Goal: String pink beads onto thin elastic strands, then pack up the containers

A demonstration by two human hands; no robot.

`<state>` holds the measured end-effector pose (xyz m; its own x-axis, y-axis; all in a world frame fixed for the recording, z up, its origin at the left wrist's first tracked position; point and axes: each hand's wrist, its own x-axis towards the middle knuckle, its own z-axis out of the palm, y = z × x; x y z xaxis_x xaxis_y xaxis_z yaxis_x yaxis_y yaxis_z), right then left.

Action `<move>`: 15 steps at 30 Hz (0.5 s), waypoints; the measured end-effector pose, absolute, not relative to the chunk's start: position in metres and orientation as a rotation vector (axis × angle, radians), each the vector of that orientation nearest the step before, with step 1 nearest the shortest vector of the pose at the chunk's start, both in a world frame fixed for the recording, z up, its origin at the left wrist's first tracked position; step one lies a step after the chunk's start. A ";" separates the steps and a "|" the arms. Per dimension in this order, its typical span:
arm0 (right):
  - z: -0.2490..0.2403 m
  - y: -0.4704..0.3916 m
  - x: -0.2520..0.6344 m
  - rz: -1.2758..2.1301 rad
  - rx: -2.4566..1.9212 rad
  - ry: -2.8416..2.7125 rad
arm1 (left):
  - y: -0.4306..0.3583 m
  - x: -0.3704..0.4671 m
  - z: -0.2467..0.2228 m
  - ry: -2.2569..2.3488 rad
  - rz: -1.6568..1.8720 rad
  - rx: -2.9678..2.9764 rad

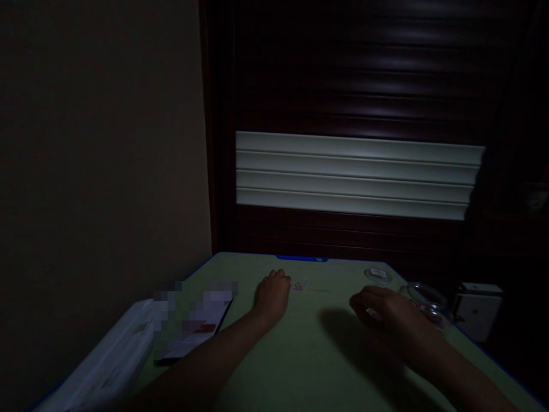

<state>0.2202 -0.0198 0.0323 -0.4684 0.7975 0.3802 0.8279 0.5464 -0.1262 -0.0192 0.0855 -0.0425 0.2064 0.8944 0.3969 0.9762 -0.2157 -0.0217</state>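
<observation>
My left hand (274, 294) rests on the green table (295, 355) near its middle, fingers curled together beside a small tangle of thin pinkish strands (300, 285). What its fingers hold, if anything, is hidden. Over the right part of the table is my right hand (381, 312), its fingers bent and drawn together. A bit of something pinkish shows under them, too dark to make out. Just right of that hand stands a clear round jar (429, 297), open at the top, with small colourful things inside. A clear round lid (378, 276) lies flat behind my right hand.
A dark-edged book or folder (214, 312), partly pixelated, lies left of my left arm. Beyond it, a long whitish package (107, 357) lies along the left edge. A white box-like object (478, 309) stands past the right edge. Behind the table is a dark slatted panel.
</observation>
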 end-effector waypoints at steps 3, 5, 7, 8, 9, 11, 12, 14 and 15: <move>0.035 -0.022 0.220 -0.103 -1.352 -2.380 | 0.087 -0.020 -0.042 -1.776 -0.433 -2.221; 0.035 -0.023 0.219 -0.115 -1.364 -2.385 | 0.087 -0.020 -0.042 -1.783 -0.436 -2.225; 0.034 -0.023 0.218 -0.127 -1.361 -2.402 | 0.087 -0.019 -0.041 -1.791 -0.440 -2.230; 0.033 -0.023 0.217 -0.127 -1.349 -2.412 | 0.087 -0.019 -0.040 -1.791 -0.444 -2.235; 0.032 -0.022 0.216 -0.123 -1.336 -2.423 | 0.086 -0.019 -0.040 -1.789 -0.448 -2.240; 0.030 -0.022 0.214 -0.102 -1.311 -2.444 | 0.087 -0.018 -0.040 -1.779 -0.458 -2.249; 0.029 -0.022 0.214 -0.090 -1.303 -2.449 | 0.087 -0.017 -0.040 -1.772 -0.462 -2.252; 0.028 -0.022 0.214 -0.075 -1.308 -2.448 | 0.087 -0.017 -0.040 -1.761 -0.469 -2.255; 0.027 -0.022 0.214 -0.072 -1.313 -2.447 | 0.087 -0.017 -0.040 -1.757 -0.473 -2.254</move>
